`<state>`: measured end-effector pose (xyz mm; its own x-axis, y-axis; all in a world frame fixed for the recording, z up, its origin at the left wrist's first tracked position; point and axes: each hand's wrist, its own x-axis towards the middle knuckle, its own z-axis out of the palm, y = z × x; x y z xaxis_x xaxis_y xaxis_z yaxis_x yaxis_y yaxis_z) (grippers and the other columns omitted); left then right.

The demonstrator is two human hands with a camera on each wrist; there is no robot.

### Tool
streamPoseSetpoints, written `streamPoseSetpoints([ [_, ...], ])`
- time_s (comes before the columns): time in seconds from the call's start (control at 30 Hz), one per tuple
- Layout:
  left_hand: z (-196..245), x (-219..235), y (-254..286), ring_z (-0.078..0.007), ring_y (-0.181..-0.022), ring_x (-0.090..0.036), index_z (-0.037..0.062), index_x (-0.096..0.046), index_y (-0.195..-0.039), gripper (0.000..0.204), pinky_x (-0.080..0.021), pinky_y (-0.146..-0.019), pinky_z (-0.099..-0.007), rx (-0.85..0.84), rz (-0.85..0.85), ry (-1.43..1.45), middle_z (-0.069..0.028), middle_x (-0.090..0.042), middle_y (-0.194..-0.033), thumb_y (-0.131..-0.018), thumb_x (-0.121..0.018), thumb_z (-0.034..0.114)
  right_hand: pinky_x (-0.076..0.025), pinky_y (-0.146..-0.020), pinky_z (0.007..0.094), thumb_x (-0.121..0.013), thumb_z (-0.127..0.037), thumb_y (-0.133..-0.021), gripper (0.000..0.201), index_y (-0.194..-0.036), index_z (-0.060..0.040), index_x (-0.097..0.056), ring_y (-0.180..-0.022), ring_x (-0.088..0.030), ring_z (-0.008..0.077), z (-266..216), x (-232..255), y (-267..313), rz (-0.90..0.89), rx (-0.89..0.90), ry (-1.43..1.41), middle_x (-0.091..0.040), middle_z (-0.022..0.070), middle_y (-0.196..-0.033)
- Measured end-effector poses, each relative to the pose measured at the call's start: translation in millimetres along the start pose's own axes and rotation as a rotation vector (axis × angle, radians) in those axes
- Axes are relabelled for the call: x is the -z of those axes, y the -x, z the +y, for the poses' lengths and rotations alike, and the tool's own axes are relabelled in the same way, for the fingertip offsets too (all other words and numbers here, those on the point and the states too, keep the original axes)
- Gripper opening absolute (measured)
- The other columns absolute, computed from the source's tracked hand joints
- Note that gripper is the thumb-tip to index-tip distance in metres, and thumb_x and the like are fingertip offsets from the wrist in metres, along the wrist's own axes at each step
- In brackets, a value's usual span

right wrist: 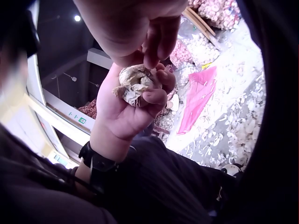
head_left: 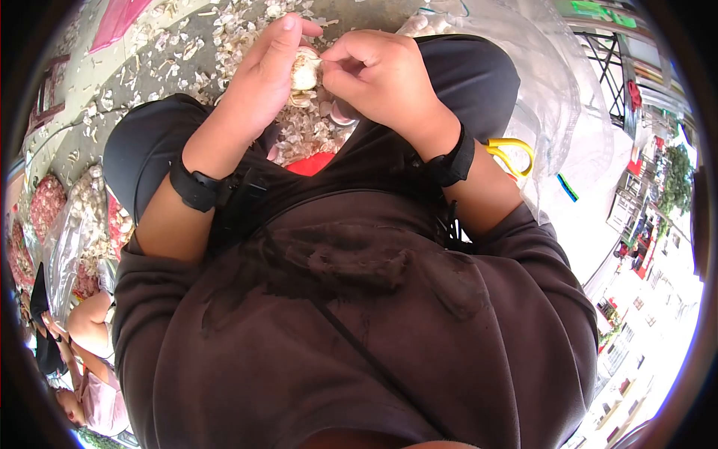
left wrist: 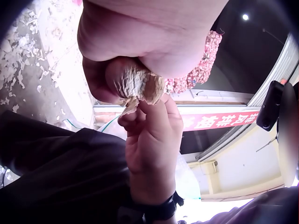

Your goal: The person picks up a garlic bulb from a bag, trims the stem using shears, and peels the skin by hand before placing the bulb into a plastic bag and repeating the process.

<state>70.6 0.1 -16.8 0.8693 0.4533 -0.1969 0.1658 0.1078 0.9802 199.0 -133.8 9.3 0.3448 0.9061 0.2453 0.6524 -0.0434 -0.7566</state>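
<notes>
A garlic bulb [head_left: 304,71] with pale, papery skin is held above the lap. My left hand [head_left: 262,78] grips it, fingers curled round it, as the right wrist view shows of the bulb [right wrist: 138,84] in the palm. From the other side comes my right hand [head_left: 385,82], thumb and forefinger pinched together at the bulb's edge. Loose flaps of dry garlic skin [left wrist: 131,106] hang by the right fingertips in the left wrist view. The right hand [right wrist: 135,30] covers part of the bulb's top in its own wrist view.
Garlic peelings [head_left: 318,138] lie thick between the knees and scattered over the floor. Transparent plastic sheeting [head_left: 550,82] stands at the right, near a yellow handle [head_left: 516,153]. A pink plastic bag [right wrist: 198,95] lies on the floor. Filled net sacks [head_left: 48,202] and another person [head_left: 101,396] are at the left.
</notes>
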Motion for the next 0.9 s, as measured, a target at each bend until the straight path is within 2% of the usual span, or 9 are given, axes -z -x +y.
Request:
streamPoseSetpoints([
  [0.13, 3.9, -0.2, -0.5, -0.0138, -0.089, -0.059, 0.0037, -0.06, -0.118, 0.055, -0.048, -0.08, -0.0271, 0.095, -0.03, 0.121, -0.0076, -0.061, -0.096, -0.103, -0.038, 0.052, -0.053, -0.055, 0.0311, -0.073, -0.012, -0.072, 0.01, -0.073, -0.0058, -0.065, -0.057, -0.066, 0.02, -2.8, -2.9, 1.1, 0.054, -0.124, -0.095, -0.066, 0.0066, -0.064],
  [0.23, 9.0, 4.5, 4.4, -0.0159, -0.081, -0.065, 0.0044, -0.058, -0.123, 0.054, -0.053, -0.07, -0.0264, 0.141, -0.224, 0.274, -0.0091, -0.064, -0.092, -0.103, -0.039, 0.051, -0.053, -0.057, 0.0295, -0.073, -0.014, -0.074, 0.011, -0.075, -0.0046, -0.067, -0.058, -0.067, 0.0181, 8.7, -2.1, -0.4, 0.084, -0.249, -0.115, -0.068, 0.0073, -0.066],
  [0.33, 21.7, 4.5, 10.1, -0.0158, -0.075, -0.065, 0.0027, -0.05, -0.133, 0.064, -0.053, -0.06, -0.0265, 0.126, -0.333, 0.357, -0.0102, -0.064, -0.089, -0.102, -0.033, 0.057, -0.053, -0.057, 0.0294, -0.073, -0.014, -0.075, 0.012, -0.078, -0.0034, -0.067, -0.058, -0.068, 0.0178, 21.7, -1.4, -1.3, 0.194, -0.273, -0.088, -0.068, 0.0075, -0.066],
  [0.37, 22.7, 8.5, 8.6, -0.0189, -0.082, -0.067, 0.0012, -0.047, -0.136, 0.064, -0.056, -0.067, -0.0293, 0.145, -0.32, 0.393, -0.0128, -0.066, -0.095, -0.103, -0.034, 0.054, -0.054, -0.059, 0.0304, -0.071, -0.013, -0.077, 0.014, -0.087, -0.0028, -0.069, -0.062, -0.068, 0.0197, 20.6, -1.0, -1.2, 0.16, -0.289, -0.086, -0.068, 0.0089, -0.071],
  [0.47, 17.2, 8.5, -1.8, -0.0219, -0.092, -0.067, -0.0002, -0.047, -0.136, 0.062, -0.057, -0.077, -0.0342, 0.148, -0.046, 0.513, -0.0152, -0.066, -0.104, -0.103, -0.036, 0.052, -0.055, -0.063, 0.0312, -0.068, -0.011, -0.081, 0.017, -0.095, -0.0022, -0.069, -0.067, -0.069, 0.0213, 22.9, -15.9, -1.3, 0.252, -0.074, -0.047, -0.068, 0.0108, -0.078],
  [0.5, 10.0, 15.0, -6.6, -0.023, -0.104, -0.065, -0.0014, -0.048, -0.134, 0.059, -0.053, -0.089, -0.0366, 0.151, 0.004, 0.541, -0.0157, -0.065, -0.111, -0.104, -0.038, 0.049, -0.055, -0.065, 0.0329, -0.067, -0.01, -0.082, 0.021, -0.101, -0.0011, -0.068, -0.069, -0.068, 0.0235, 22.3, -17.3, -1.8, 0.239, -0.026, -0.067, -0.067, 0.0118, -0.082],
  [0.6, 3.2, 15.5, -8.0, -0.0212, -0.107, -0.063, -0.0015, -0.051, -0.131, 0.056, -0.05, -0.095, -0.0352, 0.082, 0.117, 0.418, -0.0144, -0.065, -0.113, -0.104, -0.04, 0.046, -0.055, -0.064, 0.0333, -0.068, -0.01, -0.081, 0.021, -0.099, 0.0, -0.068, -0.068, -0.068, 0.0245, 8.3, -13.0, -3.2, 0.073, -0.064, -0.229, -0.067, 0.0113, -0.08],
  [0.73, 2.7, 0.2, -1.6, -0.014, -0.099, -0.061, 0.001, -0.058, -0.118, 0.042, -0.048, -0.089, -0.0272, -0.135, 0.102, 0.204, -0.0089, -0.067, -0.106, -0.105, -0.044, 0.038, -0.054, -0.06, 0.0324, -0.068, -0.009, -0.081, 0.015, -0.092, 0.0002, -0.069, -0.065, -0.068, 0.0249, 4.1, -13.2, -3.9, 0.063, -0.001, -0.073, -0.066, 0.0128, -0.074],
  [0.9, -0.3, 4.3, -4.9, -0.0156, -0.103, -0.062, 0.0008, -0.056, -0.123, 0.043, -0.048, -0.093, -0.0294, -0.154, 0.033, 0.085, -0.0107, -0.065, -0.112, -0.106, -0.04, 0.037, -0.052, -0.056, 0.0347, -0.067, -0.011, -0.081, 0.011, -0.085, -0.0008, -0.069, -0.058, -0.064, 0.0276, -2.4, -8.4, -3.5, 0.091, -0.068, -0.083, -0.064, 0.013, -0.068],
])
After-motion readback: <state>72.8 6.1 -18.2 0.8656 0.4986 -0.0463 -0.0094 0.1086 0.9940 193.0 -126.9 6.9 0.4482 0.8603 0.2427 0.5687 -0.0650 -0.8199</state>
